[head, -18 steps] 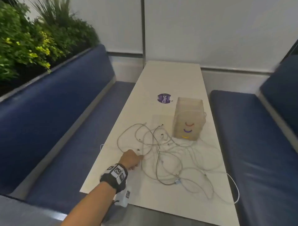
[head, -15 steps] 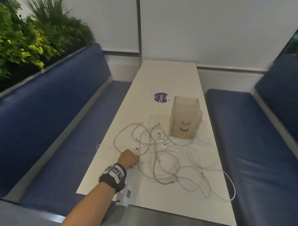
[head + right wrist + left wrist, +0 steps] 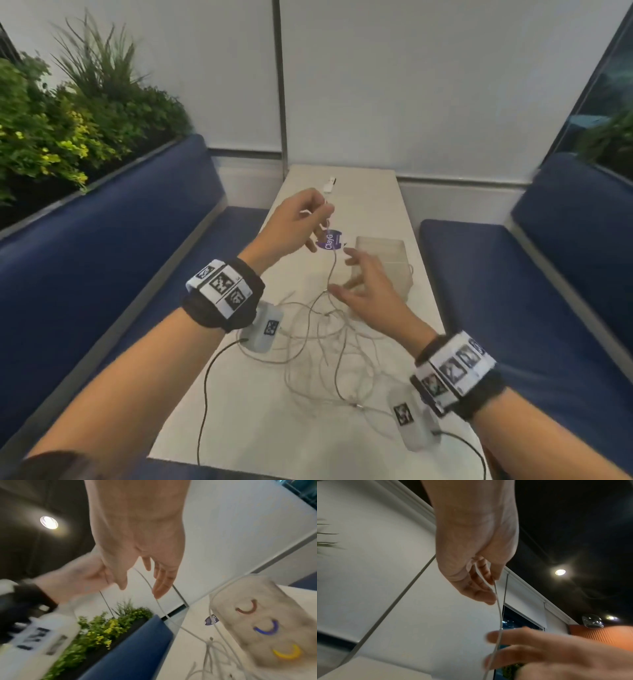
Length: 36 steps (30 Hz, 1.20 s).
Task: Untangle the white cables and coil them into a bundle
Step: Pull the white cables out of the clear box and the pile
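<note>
A tangle of thin white cables lies on the white table. My left hand is raised above the table and pinches one cable just below its white plug. That cable hangs down from the pinch into the tangle. My right hand is open lower down, its fingers spread beside the hanging strand. Whether they touch the strand I cannot tell.
A translucent box with red, blue and yellow arcs stands right of the hands, one cable draped over it. A purple sticker lies on the table. Blue benches flank both sides; plants stand behind the left one.
My left hand has risen from the table at the tangle's left edge, taking one cable end up with it. My right hand has come into view, open, beside the lifted strand.
</note>
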Motion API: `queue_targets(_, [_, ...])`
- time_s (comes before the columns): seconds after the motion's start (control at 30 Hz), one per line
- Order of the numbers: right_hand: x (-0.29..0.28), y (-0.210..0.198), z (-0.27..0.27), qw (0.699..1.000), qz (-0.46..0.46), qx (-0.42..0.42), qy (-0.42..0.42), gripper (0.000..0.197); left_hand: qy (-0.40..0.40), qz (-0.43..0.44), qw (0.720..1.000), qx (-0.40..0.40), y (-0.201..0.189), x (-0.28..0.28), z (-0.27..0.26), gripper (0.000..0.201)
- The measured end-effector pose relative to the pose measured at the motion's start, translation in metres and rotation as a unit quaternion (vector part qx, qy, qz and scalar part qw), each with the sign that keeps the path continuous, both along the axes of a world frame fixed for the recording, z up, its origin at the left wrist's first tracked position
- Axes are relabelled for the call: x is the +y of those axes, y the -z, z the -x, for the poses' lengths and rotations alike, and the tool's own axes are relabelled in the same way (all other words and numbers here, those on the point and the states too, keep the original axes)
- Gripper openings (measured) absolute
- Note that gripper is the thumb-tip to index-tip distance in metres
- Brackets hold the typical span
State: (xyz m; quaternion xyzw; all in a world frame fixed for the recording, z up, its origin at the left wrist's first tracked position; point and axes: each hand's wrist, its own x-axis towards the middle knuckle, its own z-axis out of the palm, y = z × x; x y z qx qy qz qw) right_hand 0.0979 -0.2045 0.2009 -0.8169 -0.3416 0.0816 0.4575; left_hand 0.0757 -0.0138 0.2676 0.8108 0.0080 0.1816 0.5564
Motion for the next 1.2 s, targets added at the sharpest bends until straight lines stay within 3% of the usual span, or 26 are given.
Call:
queue_targets(0.03, [0.02,-0.002,-0.016,1.0,0.012,-0.019,-0.015,0.061,0.009,0.005,1.0,-0.014,-0.014,-0.002,-0.007,0.019])
queue_targets(0.17, [0.059,0.008,-0.06,0.992,0.09,0.008,-0.089,0.027,-0.002,0.032,0.995,-0.091,-0.059,-0.003,-0.015,0.015])
queue_targets(0.27, [0.057,0.029,-0.069,0.981,0.154,0.052,-0.109,0.032,-0.06,0.082,0.979,-0.179,-0.092,0.004,-0.007,0.014])
queue_targets(0.33, [0.053,0.043,-0.071,0.969,0.204,0.06,-0.126,0.036,-0.12,0.096,0.953,-0.263,-0.116,0.015,0.002,0.013])
queue_targets(0.43, [0.055,0.04,-0.073,0.972,0.198,0.072,-0.1,0.052,-0.17,0.072,0.916,-0.356,-0.136,0.033,0.011,0.015])
queue_targets(0.53, [0.072,0.0,-0.078,0.991,0.133,0.007,-0.032,0.058,-0.151,-0.017,0.957,-0.248,-0.111,0.034,-0.001,0.02])
queue_targets(0.63, [0.089,-0.063,-0.086,0.996,0.068,-0.053,0.012,0.039,-0.111,-0.12,0.985,-0.064,-0.053,0.027,-0.019,0.032])
queue_targets(0.73, [0.098,-0.116,-0.094,0.996,-0.082,-0.011,0.019,0.027,-0.05,-0.081,0.995,0.039,-0.003,0.028,-0.025,0.028])
queue_targets(0.83, [0.092,-0.146,-0.088,0.98,-0.192,0.051,-0.018,0.027,-0.012,-0.049,0.998,0.045,0.015,0.019,-0.023,0.034])
queue_targets(0.93, [0.085,-0.151,-0.085,0.952,-0.282,0.109,-0.044,0.023,-0.107,-0.098,0.989,-0.033,0.016,0.006,-0.028,0.038])
queue_targets(1.03, [0.077,-0.136,-0.087,0.925,-0.345,0.157,-0.03,0.027,-0.194,-0.077,0.975,-0.075,0.005,0.003,-0.03,0.044])
queue_targets(1.13, [0.071,-0.129,-0.082,0.894,-0.394,0.205,-0.062,0.027,-0.11,-0.17,0.979,-0.017,0.004,0.0,-0.034,0.04])
queue_targets(1.2, [0.069,-0.131,-0.081,0.881,-0.418,0.212,-0.064,0.029,-0.103,-0.19,0.976,-0.015,0.007,0.0,-0.039,0.038])
